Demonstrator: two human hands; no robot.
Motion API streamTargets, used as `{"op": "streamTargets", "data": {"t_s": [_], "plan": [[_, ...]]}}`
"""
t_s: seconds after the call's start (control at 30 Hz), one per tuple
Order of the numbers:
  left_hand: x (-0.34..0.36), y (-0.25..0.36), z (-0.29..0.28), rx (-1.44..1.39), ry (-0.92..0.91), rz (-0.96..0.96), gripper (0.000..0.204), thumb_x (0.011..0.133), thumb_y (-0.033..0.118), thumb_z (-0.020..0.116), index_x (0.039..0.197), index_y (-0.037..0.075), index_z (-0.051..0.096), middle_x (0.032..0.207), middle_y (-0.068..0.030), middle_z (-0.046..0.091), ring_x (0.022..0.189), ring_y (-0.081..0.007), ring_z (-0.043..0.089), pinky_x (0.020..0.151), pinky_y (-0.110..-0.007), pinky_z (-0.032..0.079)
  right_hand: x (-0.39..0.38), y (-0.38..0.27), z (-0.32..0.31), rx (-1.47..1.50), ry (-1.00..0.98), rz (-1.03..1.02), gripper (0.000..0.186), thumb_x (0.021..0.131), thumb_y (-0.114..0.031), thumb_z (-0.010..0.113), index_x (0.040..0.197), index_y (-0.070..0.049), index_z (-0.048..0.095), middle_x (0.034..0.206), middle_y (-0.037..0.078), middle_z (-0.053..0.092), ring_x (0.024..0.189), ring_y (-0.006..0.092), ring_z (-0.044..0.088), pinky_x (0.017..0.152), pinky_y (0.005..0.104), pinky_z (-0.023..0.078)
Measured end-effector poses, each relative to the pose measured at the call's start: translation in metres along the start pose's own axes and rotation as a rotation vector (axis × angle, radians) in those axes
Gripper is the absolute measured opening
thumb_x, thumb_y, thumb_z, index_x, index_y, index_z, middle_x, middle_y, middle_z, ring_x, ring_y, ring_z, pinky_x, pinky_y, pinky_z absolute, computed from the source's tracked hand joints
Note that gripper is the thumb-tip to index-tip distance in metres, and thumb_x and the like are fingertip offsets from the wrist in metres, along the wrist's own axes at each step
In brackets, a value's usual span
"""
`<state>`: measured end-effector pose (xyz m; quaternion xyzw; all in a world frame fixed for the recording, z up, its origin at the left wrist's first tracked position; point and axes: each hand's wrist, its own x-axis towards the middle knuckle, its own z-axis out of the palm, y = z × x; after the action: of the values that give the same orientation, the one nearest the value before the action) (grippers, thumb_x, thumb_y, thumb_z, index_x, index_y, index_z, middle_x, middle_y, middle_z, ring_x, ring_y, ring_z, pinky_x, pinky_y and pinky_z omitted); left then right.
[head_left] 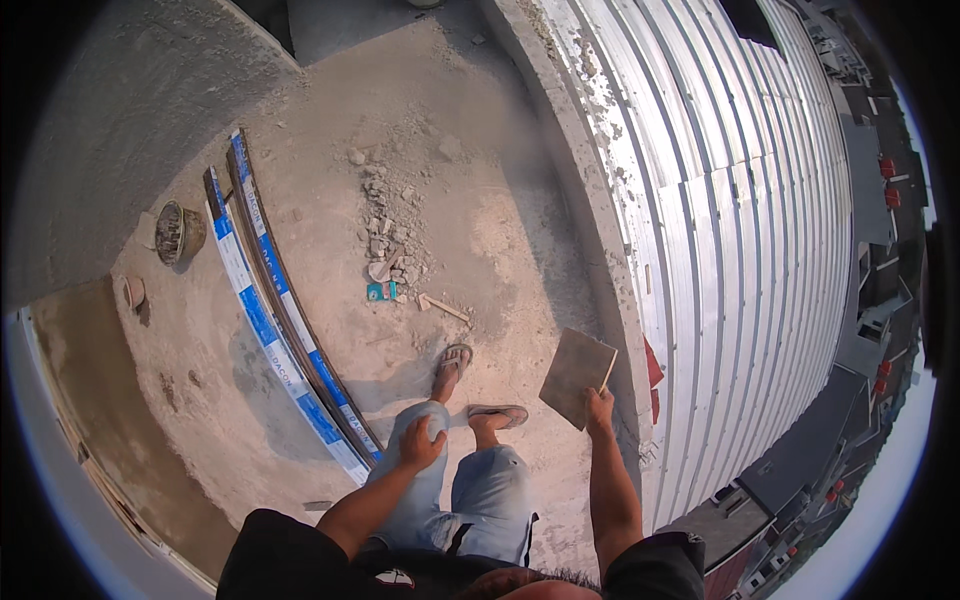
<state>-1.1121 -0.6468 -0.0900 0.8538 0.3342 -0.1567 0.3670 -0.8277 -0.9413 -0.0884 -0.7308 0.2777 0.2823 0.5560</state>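
Observation:
In my right hand point(598, 408) is a flat, nearly square grey-brown board point(574, 378), gripped at its near right edge. A pale narrow strip runs along that edge, and the board is held out over the floor beside the low wall point(612, 250). My left hand point(422, 443) rests on my left knee with its fingers laid over the jeans point(430, 490) and nothing held. Both feet stand in sandals point(498, 415) on the dusty concrete floor.
Two long dark bars point(290, 310) with blue and white wrapping lie at left. Beyond them stands a bucket point(180, 234) with dark contents. Ahead are rubble point(385, 215), a teal packet point(382, 291) and a wooden-handled tool point(445, 309). Past the low wall is a corrugated metal roof point(740, 260).

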Motion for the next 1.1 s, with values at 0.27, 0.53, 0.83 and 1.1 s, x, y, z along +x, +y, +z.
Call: {"op": "streamTargets", "data": {"t_s": [0.27, 0.53, 0.83, 1.1], "plan": [[0.062, 0.017, -0.086, -0.12, -0.038, -0.177, 0.054, 0.08, 0.037, 0.065, 0.118, -0.001, 0.057, 0.116, -0.0226, 0.06, 0.109, -0.0357, 0.057, 0.095, -0.04, 0.044, -0.004, -0.095, 0.069, 0.031, -0.08, -0.018, 0.025, 0.081, -0.009, 0.055, 0.102, 0.003, 0.061, 0.088, 0.007, 0.064, 0.078, 0.0167, 0.059, 0.074, 0.0298, 0.048], [0.102, 0.039, -0.087, -0.247, -0.079, -0.382, 0.054, 0.079, 0.035, 0.065, 0.114, -0.005, 0.06, 0.114, -0.0242, 0.062, 0.107, -0.036, 0.06, 0.094, -0.04, 0.045, 0.086, -0.145, 0.12, -0.027, -0.134, -0.066, 0.019, 0.083, -0.012, 0.055, 0.092, 0.001, 0.064, 0.08, 0.004, 0.064, 0.07, 0.0134, 0.058, 0.063, 0.0298, 0.047], [0.137, 0.073, -0.071, -0.337, -0.101, -0.497, 0.039, 0.084, 0.025, 0.059, 0.109, -0.005, 0.061, 0.103, -0.0192, 0.064, 0.097, -0.0314, 0.061, 0.088, -0.037, 0.047, 0.19, -0.23, 0.158, -0.181, -0.226, -0.117, 0.028, 0.081, -0.019, 0.057, 0.1, 0.0, 0.066, 0.086, 0.008, 0.067, 0.079, 0.0175, 0.063, 0.072, 0.0319, 0.05], [0.225, 0.194, -0.112, -0.481, 0.01, -0.545, 0.048, 0.085, 0.028, 0.06, 0.12, -0.005, 0.054, 0.119, -0.0214, 0.057, 0.107, -0.0327, 0.057, 0.093, -0.039, 0.044, 0.296, -0.247, 0.186, -0.221, -0.273, -0.103, 0.026, 0.083, -0.013, 0.056, 0.104, 0.0, 0.064, 0.087, 0.006, 0.067, 0.078, 0.0145, 0.061, 0.071, 0.0305, 0.049]]}}
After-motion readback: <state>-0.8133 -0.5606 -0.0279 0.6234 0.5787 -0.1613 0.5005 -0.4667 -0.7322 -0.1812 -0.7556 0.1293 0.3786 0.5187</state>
